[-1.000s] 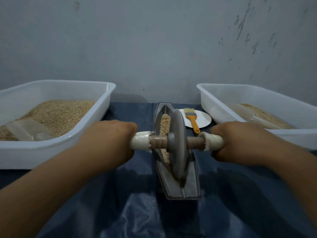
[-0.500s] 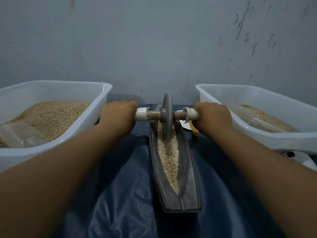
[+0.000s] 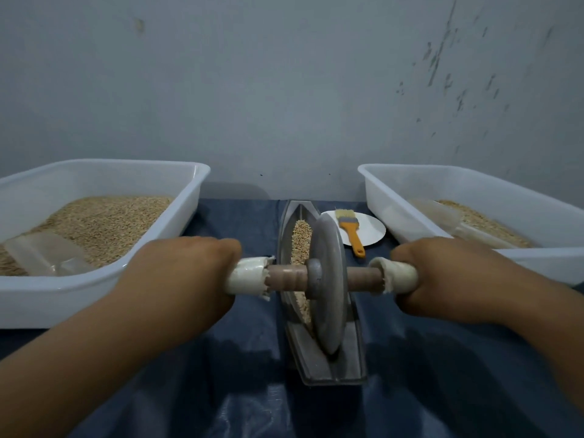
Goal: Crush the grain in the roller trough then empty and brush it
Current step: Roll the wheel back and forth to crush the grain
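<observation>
Grey metal boat-shaped trough (image 3: 328,368) at 6 o'clock holds tan grain (image 3: 300,245) beneath a grey stone roller disc (image 3: 327,279); left hand (image 3: 177,279) and right hand (image 3: 442,279) each have a closed grip on its white-wrapped wooden axle (image 3: 284,277). Orange-handled brush (image 3: 350,227) on a white plate (image 3: 371,230) lies at 1 o'clock.

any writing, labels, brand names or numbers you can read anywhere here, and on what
None: no readable text shows in this view.
White tubs: plain walls, no label.
Trough and roller wheel: bare grey, no marking seen.
Brush and white plate: no print seen.
Wall: only dark scuffs, not letters.
</observation>
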Demonstrator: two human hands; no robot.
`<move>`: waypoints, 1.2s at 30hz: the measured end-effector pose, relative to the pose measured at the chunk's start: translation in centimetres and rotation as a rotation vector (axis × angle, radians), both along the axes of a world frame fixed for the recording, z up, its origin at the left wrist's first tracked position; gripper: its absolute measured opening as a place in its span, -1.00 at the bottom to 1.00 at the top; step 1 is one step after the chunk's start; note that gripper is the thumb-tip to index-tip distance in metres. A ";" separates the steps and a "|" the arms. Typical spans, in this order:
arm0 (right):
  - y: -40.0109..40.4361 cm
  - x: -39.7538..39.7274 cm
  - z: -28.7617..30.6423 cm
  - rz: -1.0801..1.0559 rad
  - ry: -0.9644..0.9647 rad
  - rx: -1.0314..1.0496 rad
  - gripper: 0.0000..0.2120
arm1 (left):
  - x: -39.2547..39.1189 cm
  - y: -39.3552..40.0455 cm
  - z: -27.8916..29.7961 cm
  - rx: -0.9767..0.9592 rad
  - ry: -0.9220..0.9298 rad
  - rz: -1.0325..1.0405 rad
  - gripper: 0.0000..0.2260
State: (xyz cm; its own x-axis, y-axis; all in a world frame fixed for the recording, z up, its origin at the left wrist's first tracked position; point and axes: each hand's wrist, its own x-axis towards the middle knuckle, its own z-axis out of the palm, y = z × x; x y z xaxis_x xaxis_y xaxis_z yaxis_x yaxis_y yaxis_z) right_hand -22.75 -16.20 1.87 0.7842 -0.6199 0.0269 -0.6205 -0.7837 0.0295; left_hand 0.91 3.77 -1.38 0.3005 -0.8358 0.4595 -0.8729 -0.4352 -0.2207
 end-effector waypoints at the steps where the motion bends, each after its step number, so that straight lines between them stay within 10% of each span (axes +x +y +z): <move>1: -0.2 0.3 -0.1 -0.007 0.001 0.008 -0.87 | 0.1 -0.2 0.2 0.009 -0.004 0.003 -0.74; 11: -8.7 9.4 -3.8 -0.053 -0.239 -0.417 -0.77 | 7.0 -10.0 -1.4 -0.029 0.197 0.078 -0.83; 22: -3.1 3.8 -2.1 0.022 -0.062 -0.232 -0.88 | 2.7 -3.8 -1.9 -0.087 0.046 -0.062 -0.80; 29: 1.0 0.9 -0.2 0.027 -0.059 -0.209 -0.56 | 0.4 -0.2 -1.1 -0.057 -0.047 -0.105 -0.69; 36: -5.5 8.4 -2.7 -0.046 -0.128 -0.206 -0.84 | 4.5 -8.3 -1.5 -0.032 0.115 0.032 -0.85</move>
